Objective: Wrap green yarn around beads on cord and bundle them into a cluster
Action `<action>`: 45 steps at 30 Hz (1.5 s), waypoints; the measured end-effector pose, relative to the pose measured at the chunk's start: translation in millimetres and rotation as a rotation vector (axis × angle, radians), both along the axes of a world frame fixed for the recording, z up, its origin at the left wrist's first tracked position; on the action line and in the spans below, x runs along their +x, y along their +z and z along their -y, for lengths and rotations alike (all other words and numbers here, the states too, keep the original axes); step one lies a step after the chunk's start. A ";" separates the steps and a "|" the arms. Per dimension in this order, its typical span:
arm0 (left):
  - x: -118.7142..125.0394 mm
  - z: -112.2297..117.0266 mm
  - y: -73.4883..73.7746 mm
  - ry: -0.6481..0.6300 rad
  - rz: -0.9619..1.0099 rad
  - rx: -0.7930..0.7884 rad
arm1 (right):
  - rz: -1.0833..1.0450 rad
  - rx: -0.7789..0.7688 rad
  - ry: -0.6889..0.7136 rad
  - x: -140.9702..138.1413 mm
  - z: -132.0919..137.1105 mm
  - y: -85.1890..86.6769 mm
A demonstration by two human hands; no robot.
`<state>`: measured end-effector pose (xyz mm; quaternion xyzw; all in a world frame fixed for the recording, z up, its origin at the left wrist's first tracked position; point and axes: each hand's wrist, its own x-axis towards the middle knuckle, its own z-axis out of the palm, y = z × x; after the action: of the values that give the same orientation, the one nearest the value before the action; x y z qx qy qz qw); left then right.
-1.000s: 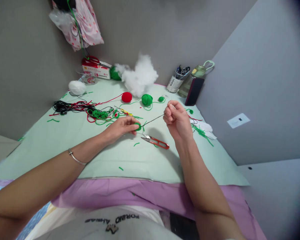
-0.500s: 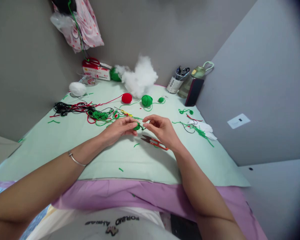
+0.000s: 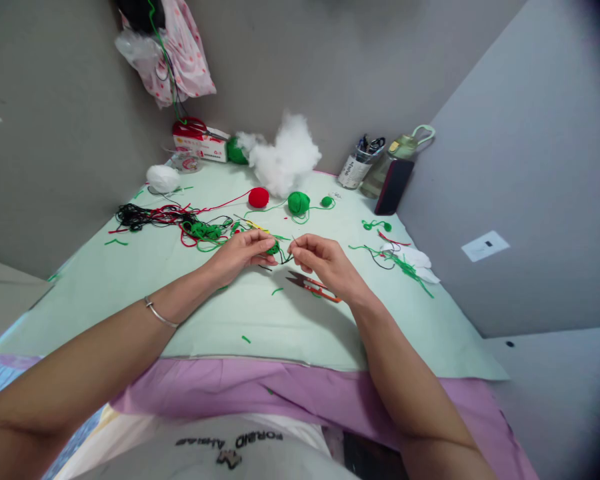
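Between the thumb and fingers of my left hand (image 3: 243, 253) is a small green crocheted piece (image 3: 273, 248), partly covered by the fingers. Black yarn (image 3: 284, 261) runs from it across to my right hand (image 3: 323, 260). That hand is closed in a pinch on a thin needle (image 3: 295, 239), whose tip pokes up above the fingertips. Just below the right hand, orange-handled thread snips (image 3: 316, 287) lie on the table. Behind the left hand sits a tangle of green crocheted pieces (image 3: 204, 231) with loose yarn.
White stuffing (image 3: 287, 157) is piled at the back. Nearer are a red yarn ball (image 3: 259, 197) and a green yarn ball (image 3: 299, 203). Black yarn (image 3: 133, 217) lies left; green scraps (image 3: 413, 270) lie right. A phone (image 3: 395, 187) leans on a bottle (image 3: 403, 147).
My right hand's fingers have closed in, and the needle tip now shows above them. The black yarn between the hands shows more clearly. The whole view has shifted slightly.
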<state>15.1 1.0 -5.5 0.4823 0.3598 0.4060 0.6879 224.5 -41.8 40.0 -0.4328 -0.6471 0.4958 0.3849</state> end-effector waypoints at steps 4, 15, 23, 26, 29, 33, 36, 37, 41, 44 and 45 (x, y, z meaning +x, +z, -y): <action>2.1 2.7 0.9 -0.024 0.004 -0.003 | -0.192 0.078 -0.149 1.7 -6.4 -2.5; -0.4 -3.5 -11.0 -0.059 -0.018 0.004 | -0.395 0.382 -0.565 5.2 -4.0 8.6; -2.5 -1.5 -3.6 -0.060 0.058 -0.040 | -0.344 0.237 -0.431 6.7 -5.0 6.6; -3.0 -0.1 -0.1 -0.080 0.095 -0.064 | -0.213 0.170 -0.297 1.6 -3.7 0.8; -3.3 0.6 1.3 -0.097 0.116 -0.075 | -0.088 0.205 -0.254 -3.8 -3.0 -6.4; -2.5 1.4 2.7 -0.093 0.149 -0.083 | 0.036 0.284 -0.248 -8.0 -3.2 -17.5; -1.6 2.1 3.7 -0.072 0.177 -0.070 | 0.156 0.350 -0.256 -8.2 -3.0 -23.8; -1.5 2.2 3.7 -0.066 0.183 -0.064 | 0.201 0.375 -0.251 -8.0 -2.7 -24.9; -1.7 1.5 2.6 -0.060 0.191 -0.049 | 0.336 0.430 -0.211 -7.6 -0.8 -25.2; -2.2 0.8 2.1 -0.058 0.194 -0.045 | 0.371 0.436 -0.206 -8.6 0.4 -23.5; -2.3 0.7 2.2 -0.056 0.194 -0.046 | 0.375 0.435 -0.208 -9.0 0.8 -22.8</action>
<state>12.8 0.2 -3.3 0.4348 0.2872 0.4232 0.7412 215.5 -42.6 17.2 -0.4880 -0.7501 0.2148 0.3912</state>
